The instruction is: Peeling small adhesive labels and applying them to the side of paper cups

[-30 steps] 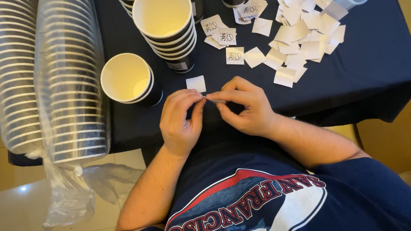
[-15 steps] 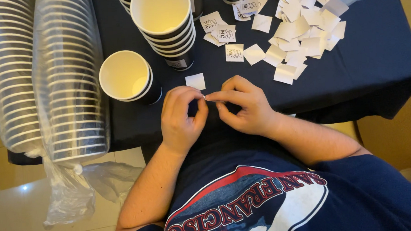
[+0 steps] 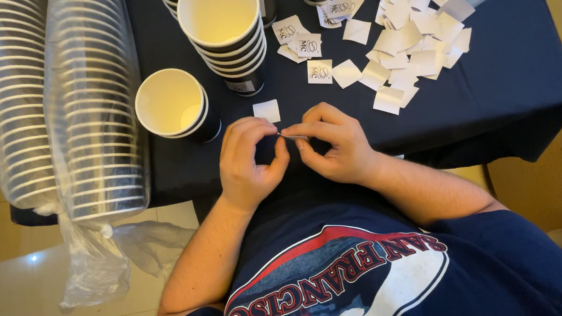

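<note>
Your hands have barely shifted since a moment ago, meeting at the tabletop's near edge. Your left hand (image 3: 249, 163) and right hand (image 3: 333, 143) pinch a thin sticker slip (image 3: 291, 136) between fingertips, just below a loose white square (image 3: 266, 111) and single cup (image 3: 175, 107).

Both bare forearms angle inward over the near edge of the surface (image 3: 524, 97), where the left hand (image 3: 250, 163) and right hand (image 3: 333, 143) meet, fingertips pinched together in a fine grip.
</note>
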